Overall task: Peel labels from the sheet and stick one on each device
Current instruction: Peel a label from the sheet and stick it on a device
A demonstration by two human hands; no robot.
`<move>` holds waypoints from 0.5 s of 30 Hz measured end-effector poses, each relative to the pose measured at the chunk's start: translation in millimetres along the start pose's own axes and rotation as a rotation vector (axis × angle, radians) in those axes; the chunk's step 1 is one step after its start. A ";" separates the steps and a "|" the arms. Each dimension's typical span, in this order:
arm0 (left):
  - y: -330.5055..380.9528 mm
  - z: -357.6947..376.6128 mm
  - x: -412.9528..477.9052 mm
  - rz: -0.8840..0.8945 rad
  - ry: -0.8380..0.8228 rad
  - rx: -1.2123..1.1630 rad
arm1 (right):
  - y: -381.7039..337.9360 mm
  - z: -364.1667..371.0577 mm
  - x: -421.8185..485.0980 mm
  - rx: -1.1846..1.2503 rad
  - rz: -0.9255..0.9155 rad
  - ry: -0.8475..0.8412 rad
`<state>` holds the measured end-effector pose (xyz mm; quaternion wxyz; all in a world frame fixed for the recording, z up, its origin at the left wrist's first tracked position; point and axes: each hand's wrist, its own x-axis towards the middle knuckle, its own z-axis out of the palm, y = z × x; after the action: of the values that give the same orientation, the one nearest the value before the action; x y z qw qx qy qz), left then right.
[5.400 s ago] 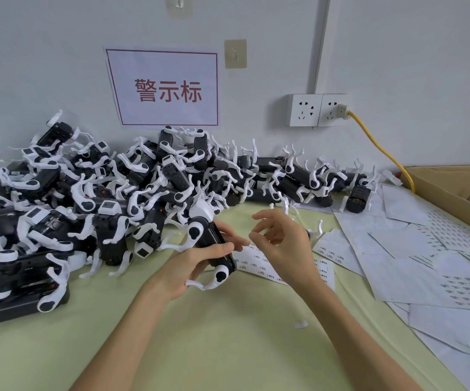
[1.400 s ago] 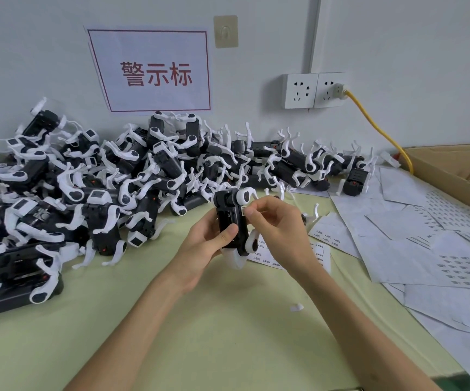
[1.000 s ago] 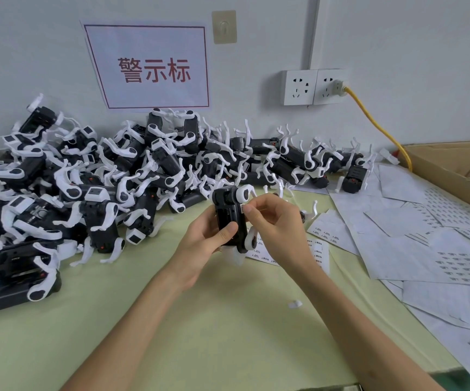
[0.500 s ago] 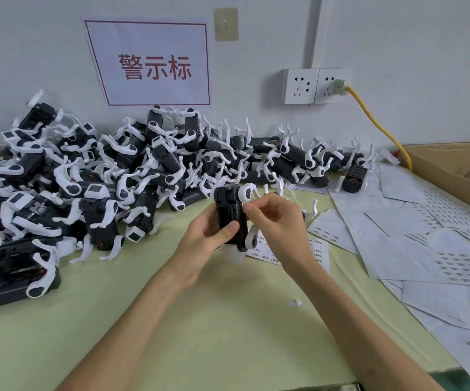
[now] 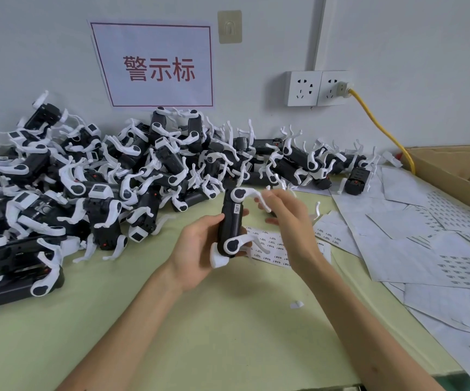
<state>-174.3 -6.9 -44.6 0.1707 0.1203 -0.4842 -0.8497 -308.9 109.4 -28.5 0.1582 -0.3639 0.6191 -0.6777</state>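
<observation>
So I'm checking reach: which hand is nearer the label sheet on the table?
Right. The right hand hovers just above the label sheet; the left hand grips the device beside its left edge.

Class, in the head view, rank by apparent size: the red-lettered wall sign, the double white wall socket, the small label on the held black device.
1. Red-lettered wall sign
2. Double white wall socket
3. Small label on the held black device

Black-and-white device (image 5: pixel 231 227), pale-green table (image 5: pixel 200 334)
</observation>
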 end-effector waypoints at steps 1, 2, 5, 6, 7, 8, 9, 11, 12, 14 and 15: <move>-1.0 0.5 0.2 -0.002 -0.002 0.000 | 0.9 2.3 -1.3 -0.057 -0.033 -0.003; -1.6 1.2 0.6 0.002 0.003 0.006 | 1.8 4.5 -2.3 -0.101 -0.072 0.008; -0.9 3.3 0.3 0.009 0.026 0.075 | 2.2 6.5 -5.0 -0.130 -0.169 0.059; -0.9 3.0 0.1 0.002 0.044 0.128 | 1.6 6.1 -5.0 -0.142 -0.204 0.083; -0.7 2.6 -0.3 0.005 0.062 0.205 | 1.0 6.0 -5.5 -0.157 -0.237 0.106; -0.5 2.9 -0.7 0.023 0.076 0.284 | 0.3 6.6 -6.2 -0.172 -0.266 0.123; -0.6 3.4 -0.9 0.048 0.086 0.341 | -0.2 7.3 -7.3 -0.186 -0.291 0.134; -0.1 5.3 -2.1 0.083 0.115 0.411 | -0.4 9.0 -9.4 -0.210 -0.332 0.151; 0.8 6.6 -3.0 0.094 0.130 0.439 | 0.0 9.5 -9.9 -0.220 -0.349 0.157; 2.5 9.4 -5.2 0.107 0.145 0.476 | 0.8 9.9 -10.7 -0.238 -0.376 0.157; 3.0 10.4 -6.0 0.110 0.151 0.486 | 1.5 10.3 -11.0 -0.245 -0.387 0.157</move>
<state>-172.1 2.3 -36.6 0.2182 0.1942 -0.6657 -0.6867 -294.6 109.0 -33.4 -0.0687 -0.4385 0.6256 -0.6416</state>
